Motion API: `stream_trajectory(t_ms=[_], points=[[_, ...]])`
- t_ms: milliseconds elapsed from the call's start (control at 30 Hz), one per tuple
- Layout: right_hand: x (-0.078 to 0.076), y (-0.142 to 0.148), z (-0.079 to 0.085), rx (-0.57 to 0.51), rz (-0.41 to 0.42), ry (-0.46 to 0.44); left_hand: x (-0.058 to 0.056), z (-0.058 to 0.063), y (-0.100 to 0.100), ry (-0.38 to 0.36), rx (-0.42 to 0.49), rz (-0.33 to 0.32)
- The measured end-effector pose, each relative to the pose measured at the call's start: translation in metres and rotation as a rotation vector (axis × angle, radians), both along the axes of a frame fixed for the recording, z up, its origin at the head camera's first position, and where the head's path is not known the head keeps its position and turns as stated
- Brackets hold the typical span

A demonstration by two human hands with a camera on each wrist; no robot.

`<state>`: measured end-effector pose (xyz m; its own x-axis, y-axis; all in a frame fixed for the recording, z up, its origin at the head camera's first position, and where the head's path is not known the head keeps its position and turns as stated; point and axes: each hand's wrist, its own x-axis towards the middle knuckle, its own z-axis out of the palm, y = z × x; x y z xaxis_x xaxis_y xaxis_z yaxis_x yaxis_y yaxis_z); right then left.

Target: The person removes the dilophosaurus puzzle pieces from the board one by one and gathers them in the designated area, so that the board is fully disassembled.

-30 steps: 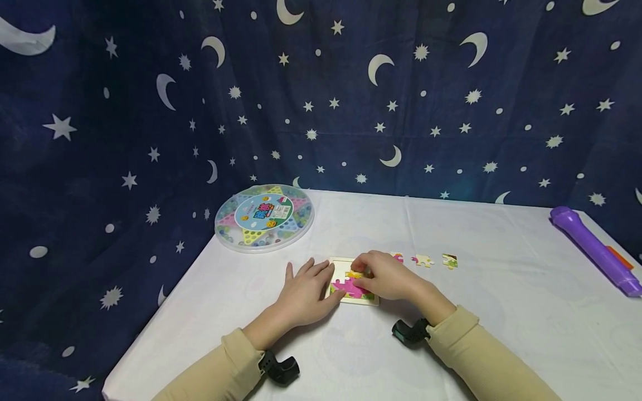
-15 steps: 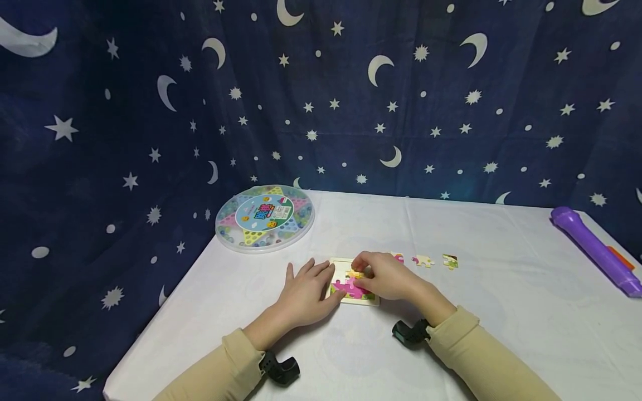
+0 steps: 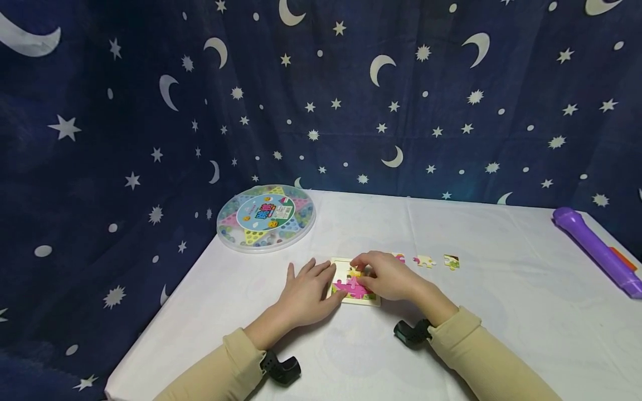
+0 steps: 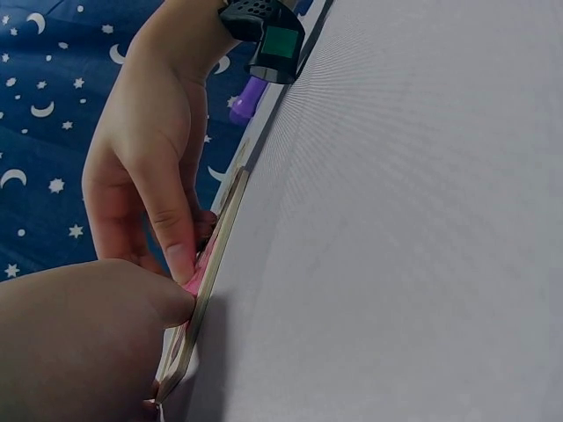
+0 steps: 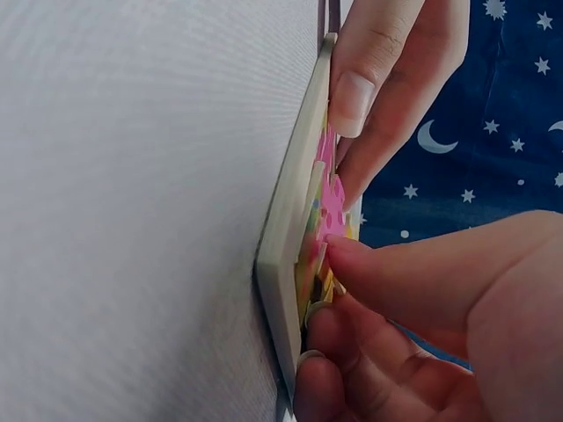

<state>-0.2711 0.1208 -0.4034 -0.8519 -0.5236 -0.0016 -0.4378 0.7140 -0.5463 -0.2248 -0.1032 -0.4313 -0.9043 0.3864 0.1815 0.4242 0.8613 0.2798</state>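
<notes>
A small jigsaw puzzle in a pale wooden frame [image 3: 368, 303] lies on the white table, its lower part filled with pink and green pieces [image 5: 332, 207]. My left hand [image 3: 304, 295] rests along the frame's left side with fingers spread and the thumb on its lower edge. Over the right part of the frame, my right hand [image 3: 393, 277] pinches a yellow-and-pink puzzle piece [image 3: 354, 273] between thumb and fingers. Its fingertips partly cover that piece. In the right wrist view, the right thumb presses at the pink surface while the curled fingers reach the frame's edge.
Loose puzzle pieces lie behind the right hand: a pink one [image 3: 399, 258], a cream one [image 3: 424, 260] and a green-brown one [image 3: 451, 261]. A round Chinese checkers box [image 3: 266, 218] sits back left. A purple tube [image 3: 597, 253] lies at the right, beside an orange object [image 3: 623, 258].
The pinched piece has shifted slightly within the frame, and lighter pink now shows beside the right fingertips. Both hands stay almost in place.
</notes>
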Motion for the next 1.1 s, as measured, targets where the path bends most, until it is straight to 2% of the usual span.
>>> stream_trajectory(t_ms=[467,1100], points=[[-0.0028,0.0016,0.0011,-0.027,-0.024,-0.044,-0.0001,-0.0001,0.0001,0.002,0.0,0.001],[-0.0037,0.006,-0.0004,-0.091,0.012,-0.001,-0.0004,-0.0003,-0.0002,0.012,0.0,-0.002]])
